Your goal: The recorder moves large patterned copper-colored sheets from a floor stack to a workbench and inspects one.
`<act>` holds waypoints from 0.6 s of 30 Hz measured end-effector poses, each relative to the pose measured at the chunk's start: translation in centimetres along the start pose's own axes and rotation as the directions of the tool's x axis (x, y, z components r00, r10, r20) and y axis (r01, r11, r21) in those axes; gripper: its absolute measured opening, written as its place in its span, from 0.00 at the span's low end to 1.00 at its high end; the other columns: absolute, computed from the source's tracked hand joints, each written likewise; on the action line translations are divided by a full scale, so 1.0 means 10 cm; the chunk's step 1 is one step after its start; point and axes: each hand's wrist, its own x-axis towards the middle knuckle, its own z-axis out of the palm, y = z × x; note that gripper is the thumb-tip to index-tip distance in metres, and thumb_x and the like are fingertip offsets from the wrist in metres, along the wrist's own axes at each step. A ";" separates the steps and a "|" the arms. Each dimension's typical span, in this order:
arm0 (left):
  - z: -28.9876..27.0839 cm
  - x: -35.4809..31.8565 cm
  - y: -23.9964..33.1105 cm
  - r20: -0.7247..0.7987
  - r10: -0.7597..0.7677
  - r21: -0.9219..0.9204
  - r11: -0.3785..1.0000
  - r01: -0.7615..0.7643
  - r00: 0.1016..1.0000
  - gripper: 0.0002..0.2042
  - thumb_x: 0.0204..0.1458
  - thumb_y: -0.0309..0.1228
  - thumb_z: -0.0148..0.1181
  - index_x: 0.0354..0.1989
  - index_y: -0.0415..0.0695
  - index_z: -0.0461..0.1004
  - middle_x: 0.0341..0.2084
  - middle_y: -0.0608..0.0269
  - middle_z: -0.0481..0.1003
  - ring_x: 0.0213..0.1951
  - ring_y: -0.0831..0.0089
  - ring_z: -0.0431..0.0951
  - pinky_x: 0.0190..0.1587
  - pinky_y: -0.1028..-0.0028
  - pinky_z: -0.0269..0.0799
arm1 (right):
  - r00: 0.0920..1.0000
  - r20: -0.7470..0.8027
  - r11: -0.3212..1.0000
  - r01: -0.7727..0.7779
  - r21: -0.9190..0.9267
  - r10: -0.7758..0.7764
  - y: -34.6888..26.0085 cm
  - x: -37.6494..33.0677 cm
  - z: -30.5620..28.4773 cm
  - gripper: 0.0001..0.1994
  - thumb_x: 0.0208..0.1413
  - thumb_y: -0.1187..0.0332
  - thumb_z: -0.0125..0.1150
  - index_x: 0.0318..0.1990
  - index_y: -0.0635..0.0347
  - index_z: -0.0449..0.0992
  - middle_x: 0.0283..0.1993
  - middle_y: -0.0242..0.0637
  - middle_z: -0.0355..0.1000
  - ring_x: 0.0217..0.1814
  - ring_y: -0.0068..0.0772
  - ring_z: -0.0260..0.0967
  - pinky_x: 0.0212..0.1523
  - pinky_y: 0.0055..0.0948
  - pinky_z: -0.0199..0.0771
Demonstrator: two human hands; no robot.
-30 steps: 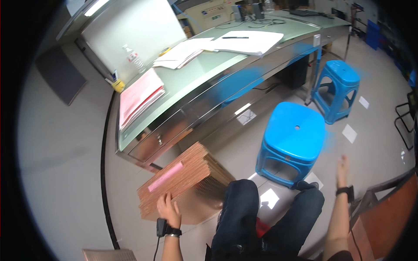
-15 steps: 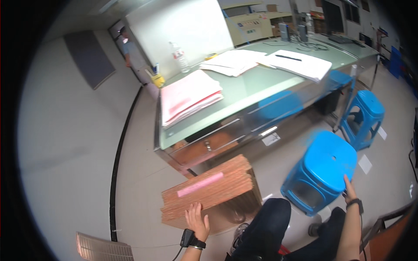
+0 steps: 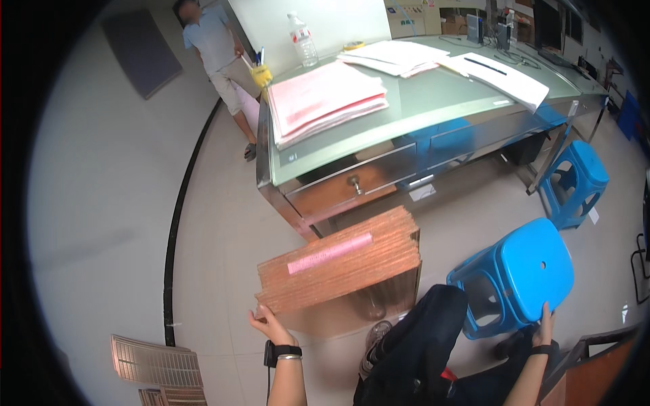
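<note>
A thick stack of copper-coloured boards [image 3: 338, 271], with ragged layered edges and a pink paper strip [image 3: 330, 254] across it, stands in front of the desk. My left hand [image 3: 274, 329] has its fingers bent round the stack's near left corner. On the right, a blue plastic stool [image 3: 538, 271] is tilted, its seat leaning toward the right. My right hand [image 3: 544, 329] grips the near edge of that seat; the fingers beneath it are partly hidden. My knee [image 3: 433, 318] is between the stack and the stool.
A glass-topped desk [image 3: 413, 115] holds pink papers [image 3: 325, 101], a bottle [image 3: 302, 42] and a pen cup [image 3: 260, 74]. Another blue stool [image 3: 575, 179] stands at right. Gridded copper panels [image 3: 152, 358] lean low at left. A person [image 3: 220, 61] stands beyond the desk.
My left hand has slid from the stack's front face to its near left corner. The stool has tipped further in my right hand. The person at the back shows more fully.
</note>
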 end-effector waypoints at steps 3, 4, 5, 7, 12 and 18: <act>-0.01 0.03 -0.05 0.028 -0.073 -0.041 0.996 0.074 0.997 0.27 0.47 0.45 0.46 0.49 0.40 0.49 0.43 0.57 0.55 0.44 0.70 0.57 0.48 0.72 0.52 | 0.988 -0.133 0.996 0.064 -0.066 -0.072 -0.05 -0.11 -0.04 0.37 0.45 0.55 0.52 0.57 0.60 0.39 0.57 0.48 0.44 0.56 0.44 0.47 0.51 0.37 0.50; -0.02 0.04 -0.05 0.037 -0.079 -0.041 0.996 0.081 0.996 0.25 0.48 0.45 0.45 0.48 0.40 0.50 0.41 0.58 0.56 0.44 0.71 0.57 0.48 0.72 0.52 | 0.986 -0.136 0.994 0.085 -0.073 -0.094 -0.03 -0.06 -0.10 0.36 0.45 0.56 0.52 0.56 0.61 0.39 0.57 0.49 0.43 0.57 0.44 0.45 0.53 0.37 0.48; -0.03 0.04 -0.06 0.046 -0.085 -0.042 0.995 0.086 0.995 0.24 0.48 0.45 0.45 0.47 0.40 0.52 0.40 0.58 0.57 0.43 0.71 0.58 0.47 0.73 0.53 | 0.983 -0.139 0.991 0.107 -0.079 -0.117 0.00 0.01 -0.16 0.36 0.46 0.56 0.51 0.56 0.61 0.40 0.57 0.49 0.43 0.58 0.45 0.43 0.54 0.36 0.46; -0.09 0.05 -0.11 0.067 -0.070 -0.078 0.994 0.075 0.995 0.22 0.48 0.44 0.45 0.46 0.40 0.53 0.39 0.59 0.58 0.42 0.72 0.58 0.47 0.73 0.53 | 0.942 -0.208 0.945 0.206 -0.256 -0.262 0.03 0.16 -0.18 0.32 0.47 0.59 0.50 0.55 0.64 0.43 0.57 0.49 0.44 0.59 0.43 0.42 0.55 0.35 0.43; -0.19 0.04 -0.11 0.108 -0.073 -0.080 0.993 0.082 0.991 0.20 0.50 0.42 0.42 0.46 0.41 0.55 0.40 0.60 0.57 0.46 0.72 0.56 0.48 0.73 0.53 | 0.621 0.067 0.467 0.651 -0.598 -0.781 -0.27 0.10 0.22 0.23 0.47 0.67 0.48 0.51 0.66 0.54 0.55 0.49 0.48 0.58 0.44 0.44 0.56 0.34 0.42; -0.21 -0.02 -0.08 0.083 -0.015 -0.090 0.996 0.023 0.996 0.21 0.49 0.42 0.44 0.47 0.40 0.54 0.39 0.60 0.58 0.42 0.72 0.59 0.47 0.73 0.54 | 0.569 0.312 0.256 0.705 -0.661 -0.761 -0.28 -0.33 0.88 0.21 0.44 0.70 0.49 0.49 0.60 0.58 0.55 0.50 0.49 0.57 0.47 0.45 0.55 0.37 0.44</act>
